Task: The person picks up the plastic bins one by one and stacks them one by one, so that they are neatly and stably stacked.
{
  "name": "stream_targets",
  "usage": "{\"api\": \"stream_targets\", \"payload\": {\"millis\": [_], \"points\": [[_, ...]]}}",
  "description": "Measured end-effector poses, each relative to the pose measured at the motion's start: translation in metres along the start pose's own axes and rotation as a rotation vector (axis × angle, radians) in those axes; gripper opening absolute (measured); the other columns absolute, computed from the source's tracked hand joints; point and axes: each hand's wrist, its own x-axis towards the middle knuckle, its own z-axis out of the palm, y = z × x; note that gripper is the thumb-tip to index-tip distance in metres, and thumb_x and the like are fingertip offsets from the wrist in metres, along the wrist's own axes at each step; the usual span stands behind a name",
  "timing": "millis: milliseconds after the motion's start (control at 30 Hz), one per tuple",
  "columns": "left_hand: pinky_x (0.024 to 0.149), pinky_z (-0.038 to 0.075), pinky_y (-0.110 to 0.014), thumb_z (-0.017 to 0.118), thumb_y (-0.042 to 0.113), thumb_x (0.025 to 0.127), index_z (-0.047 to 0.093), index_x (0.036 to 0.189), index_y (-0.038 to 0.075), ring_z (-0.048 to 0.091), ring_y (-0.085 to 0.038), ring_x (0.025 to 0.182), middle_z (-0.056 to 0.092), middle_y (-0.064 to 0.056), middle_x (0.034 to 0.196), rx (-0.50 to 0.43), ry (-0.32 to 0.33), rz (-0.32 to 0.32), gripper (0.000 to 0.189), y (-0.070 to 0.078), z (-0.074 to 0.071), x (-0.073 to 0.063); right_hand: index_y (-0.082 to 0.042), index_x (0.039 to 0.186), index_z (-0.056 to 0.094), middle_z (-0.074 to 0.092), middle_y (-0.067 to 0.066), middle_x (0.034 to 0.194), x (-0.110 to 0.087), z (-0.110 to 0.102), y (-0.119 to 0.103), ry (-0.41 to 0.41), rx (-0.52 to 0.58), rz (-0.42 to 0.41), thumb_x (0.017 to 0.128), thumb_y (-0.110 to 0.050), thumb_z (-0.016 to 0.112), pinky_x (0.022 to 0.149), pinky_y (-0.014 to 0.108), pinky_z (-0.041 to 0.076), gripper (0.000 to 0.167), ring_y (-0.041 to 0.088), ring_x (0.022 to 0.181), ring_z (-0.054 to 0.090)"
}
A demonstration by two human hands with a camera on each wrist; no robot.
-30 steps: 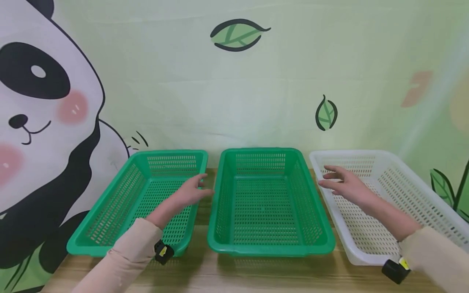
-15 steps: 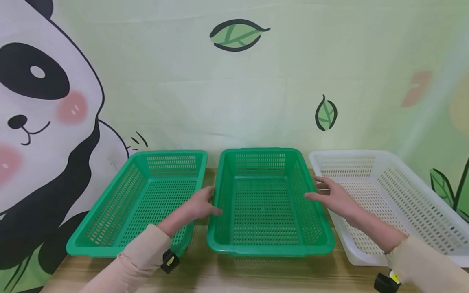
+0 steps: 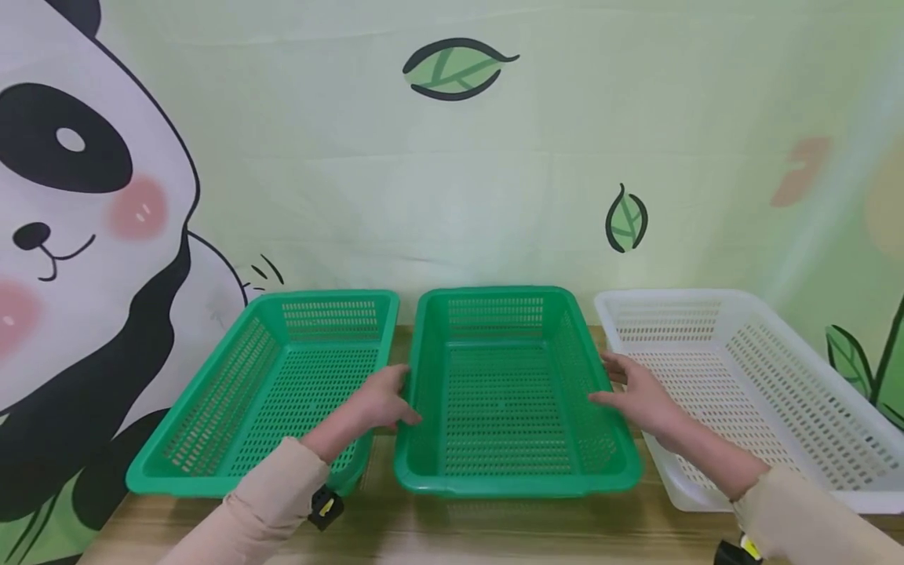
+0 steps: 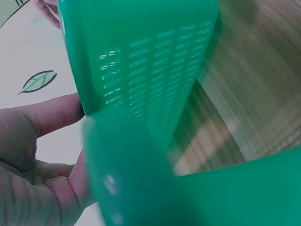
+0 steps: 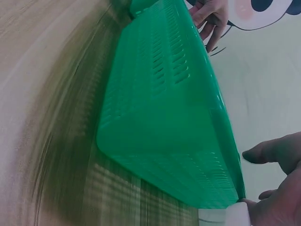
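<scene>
A green plastic basket with slotted walls stands in the middle of the wooden table. My left hand grips its left rim, thumb over the top and the other fingers on the outer side. On the opposite rim my right hand holds on, its thumb reaching over the inside edge and its fingers outside, partly hidden. In the left wrist view, the left thumb meets the rim of the basket. The right wrist view has the right thumb close to the rim.
Another green basket stands to the left and a white basket to the right, with narrow gaps between. The wooden table shows along the front. Behind rises a backdrop printed with a panda and leaves.
Both hands have come down and inward from above the side baskets to the middle basket's rims. The middle basket has shifted slightly left in the last half second.
</scene>
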Motion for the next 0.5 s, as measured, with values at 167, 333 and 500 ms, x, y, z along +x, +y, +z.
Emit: {"api": "stream_targets", "payload": {"millis": [167, 333, 500], "points": [[0.058, 0.054, -0.031, 0.072, -0.004, 0.07, 0.029, 0.134, -0.011, 0.061, -0.031, 0.086, 0.05, -0.029, 0.117, 0.01, -0.005, -0.01, 0.077, -0.001, -0.002, -0.002, 0.015, 0.136, 0.017, 0.031, 0.035, 0.133, -0.001, -0.001, -0.001, -0.017, -0.029, 0.025, 0.084, -0.007, 0.058, 0.094, 0.051, 0.038, 0.07, 0.047, 0.12, 0.034], [0.059, 0.054, -0.031, 0.072, -0.003, 0.071, 0.028, 0.136, -0.011, 0.059, -0.033, 0.092, 0.043, -0.033, 0.125, -0.002, -0.002, -0.024, 0.079, -0.002, -0.005, -0.003, 0.02, 0.132, 0.023, 0.041, 0.034, 0.123, 0.0, 0.0, -0.002, -0.017, -0.032, 0.061, 0.08, -0.003, 0.058, 0.088, 0.045, 0.045, 0.067, 0.043, 0.111, 0.045], [0.063, 0.053, -0.032, 0.072, -0.001, 0.072, 0.03, 0.134, -0.012, 0.061, -0.029, 0.09, 0.048, -0.029, 0.124, -0.051, 0.001, -0.043, 0.076, -0.004, -0.013, -0.003, 0.019, 0.13, 0.031, 0.047, 0.029, 0.116, 0.002, 0.004, -0.003, 0.022, 0.009, 0.083, 0.074, 0.0, 0.059, 0.084, 0.041, 0.047, 0.064, 0.035, 0.102, 0.053]]}}
